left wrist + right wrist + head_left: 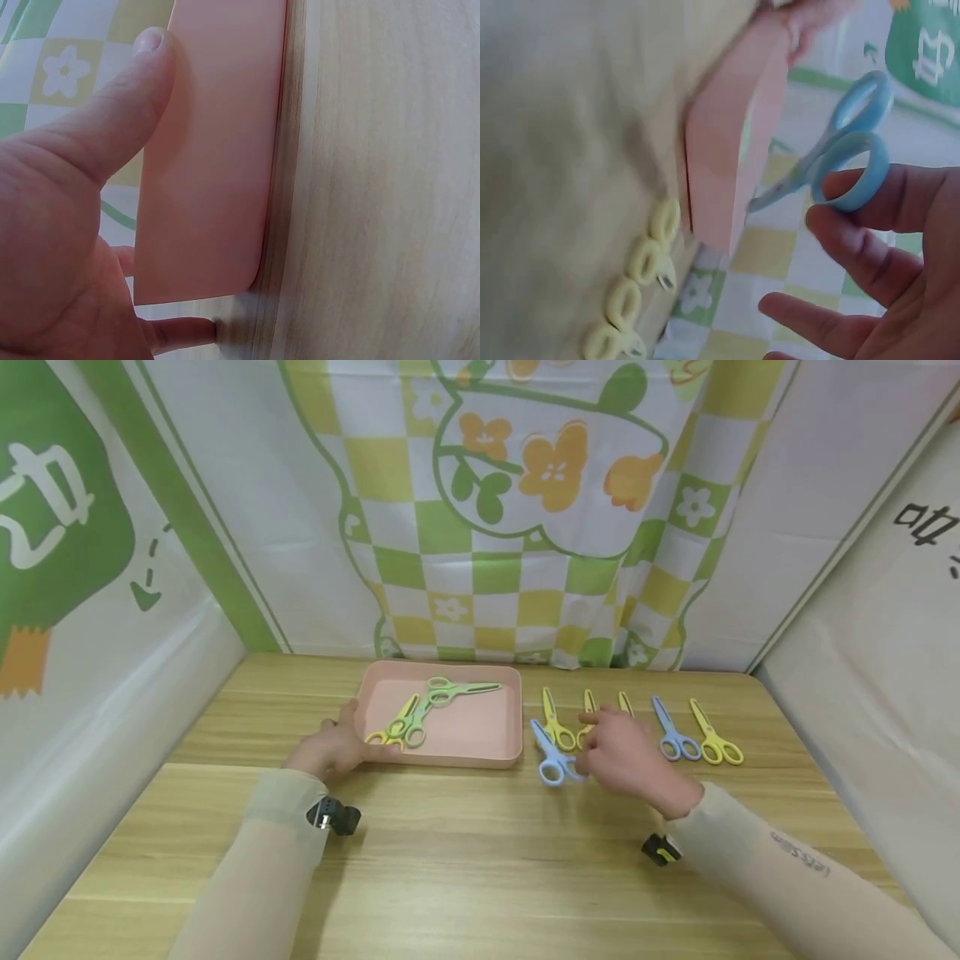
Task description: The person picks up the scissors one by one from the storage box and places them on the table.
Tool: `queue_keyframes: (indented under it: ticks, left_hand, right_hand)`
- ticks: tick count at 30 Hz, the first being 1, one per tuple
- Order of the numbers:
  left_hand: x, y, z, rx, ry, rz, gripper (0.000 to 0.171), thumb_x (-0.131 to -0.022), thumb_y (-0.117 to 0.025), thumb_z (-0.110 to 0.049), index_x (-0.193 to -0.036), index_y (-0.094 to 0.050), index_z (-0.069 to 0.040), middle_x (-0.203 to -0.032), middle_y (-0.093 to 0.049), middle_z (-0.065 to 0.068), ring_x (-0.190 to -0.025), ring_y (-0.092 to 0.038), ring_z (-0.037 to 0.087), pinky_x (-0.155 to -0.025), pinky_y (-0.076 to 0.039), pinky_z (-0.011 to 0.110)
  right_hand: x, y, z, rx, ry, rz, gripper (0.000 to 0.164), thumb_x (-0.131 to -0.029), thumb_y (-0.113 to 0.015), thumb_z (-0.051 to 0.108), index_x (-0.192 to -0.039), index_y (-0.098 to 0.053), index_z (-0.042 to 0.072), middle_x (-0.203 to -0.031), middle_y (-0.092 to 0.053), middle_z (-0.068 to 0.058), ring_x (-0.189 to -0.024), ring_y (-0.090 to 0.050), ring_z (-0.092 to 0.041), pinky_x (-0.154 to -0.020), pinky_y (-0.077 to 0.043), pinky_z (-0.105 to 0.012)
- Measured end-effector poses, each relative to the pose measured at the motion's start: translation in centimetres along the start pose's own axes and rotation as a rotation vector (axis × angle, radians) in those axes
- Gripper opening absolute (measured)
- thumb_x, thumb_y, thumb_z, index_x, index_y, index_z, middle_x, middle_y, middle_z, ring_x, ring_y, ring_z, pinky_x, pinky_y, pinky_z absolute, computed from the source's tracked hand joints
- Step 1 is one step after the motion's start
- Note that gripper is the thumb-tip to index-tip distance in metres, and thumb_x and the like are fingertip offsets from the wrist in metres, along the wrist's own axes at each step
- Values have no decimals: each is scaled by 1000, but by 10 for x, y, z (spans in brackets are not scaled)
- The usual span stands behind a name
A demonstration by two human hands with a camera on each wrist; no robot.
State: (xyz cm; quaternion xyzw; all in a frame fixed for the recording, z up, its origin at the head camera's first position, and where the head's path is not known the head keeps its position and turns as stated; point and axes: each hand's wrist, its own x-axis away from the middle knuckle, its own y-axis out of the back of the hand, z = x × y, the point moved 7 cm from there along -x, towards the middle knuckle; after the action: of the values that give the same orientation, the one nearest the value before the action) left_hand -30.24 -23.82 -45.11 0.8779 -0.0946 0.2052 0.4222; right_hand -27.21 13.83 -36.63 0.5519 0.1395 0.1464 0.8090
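My right hand pinches one handle loop of a pair of light blue scissors between thumb and finger. The held scissors lie raised over the table in the right wrist view, blades pointing away from the hand. At the near left corner of the pink tray is my left hand, its thumb laid straight along the front wall and its other fingers by the left side. Inside the tray are yellow scissors and two green pairs, the upper green scissors lying across the lower pair.
To the tray's right stand in a row yellow scissors, two more yellow pairs partly behind my right hand, blue scissors and yellow scissors at the far right. A patterned curtain hangs behind the wooden table.
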Motion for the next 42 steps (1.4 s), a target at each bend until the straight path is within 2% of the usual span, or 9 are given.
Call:
queue_keyframes:
  ticks: [8, 12, 16, 22, 26, 29, 31, 36, 42]
  left_hand:
    - [-10, -2, 6, -25, -20, -4, 146, -65, -74, -78, -157, 17, -12, -153, 7, 43, -134, -6, 68, -102, -15, 76]
    - [-13, -3, 8, -27, -21, -6, 148, -64, -74, -79, -157, 18, -11, -153, 8, 43, -134, -7, 68, -102, -15, 77]
    - [-14, -3, 7, -26, -30, -7, 146, -65, -75, -78, -157, 17, -11, -153, 8, 43, -134, -7, 68, -102, -15, 77]
    - [-12, -3, 4, -21, -38, 1, 146, -65, -74, -78, -157, 17, -11, -152, 7, 44, -135, -6, 67, -102, -16, 76]
    - [-10, -3, 3, -26, -30, 5, 147, -64, -74, -79, -157, 18, -11, -152, 8, 44, -135, -6, 67, -102, -16, 76]
    - [-8, -2, 3, -32, -25, 1, 146, -66, -74, -78, -157, 17, -11, -153, 8, 43, -135, -7, 66, -103, -16, 76]
    - [-6, -2, 0, -35, -33, 3, 145, -67, -73, -78, -157, 18, -9, -152, 8, 45, -135, -7, 67, -103, -17, 76]
    - [-1, -2, -4, -8, -31, 7, 144, -68, -76, -75, -157, 18, -9, -151, 8, 45, -135, -5, 67, -103, -16, 75]
    - [-6, -3, 1, -14, -23, 18, 145, -67, -75, -76, -156, 21, -12, -152, 11, 43, -137, -2, 65, -104, -14, 74]
  right_hand:
    - [44, -28, 11, 198, 50, 21, 30, -70, -69, 16, -48, -50, 23, -116, -70, -7, -127, -47, -44, -98, -21, -67]
    - [51, -42, 12, 294, 79, 55, 25, -68, -66, 17, -51, -49, 22, -108, -71, -5, -123, -51, -42, -99, -21, -66]
    - [54, -53, 9, 302, 58, 98, 21, -65, -64, 14, -52, -49, 21, -103, -71, -4, -123, -50, -43, -102, -18, -67]
    - [58, -58, 9, 378, 30, 156, 27, -76, -67, 25, -54, -51, 20, -98, -68, -5, -120, -52, -41, -102, -21, -67]
    - [59, -60, 20, 383, 126, 187, 23, -82, -75, 37, -78, -70, 16, -117, -68, -10, -121, -54, -38, -100, -28, -68]
    - [62, -65, 27, 365, 202, 219, 37, -83, -78, 42, -107, -74, 14, -131, -62, -12, -124, -53, -37, -99, -30, -69]
    - [63, -68, 28, 360, 214, 226, 44, -83, -78, 44, -113, -73, 12, -132, -62, -12, -124, -53, -36, -99, -30, -70]
    - [65, -69, 26, 369, 224, 214, 41, -81, -79, 44, -107, -76, 12, -127, -65, -10, -120, -56, -34, -98, -31, -69]
    - [70, -61, 10, 358, 174, 237, 27, -74, -84, 34, -92, -77, 15, -123, -66, -9, -118, -57, -29, -96, -30, -70]
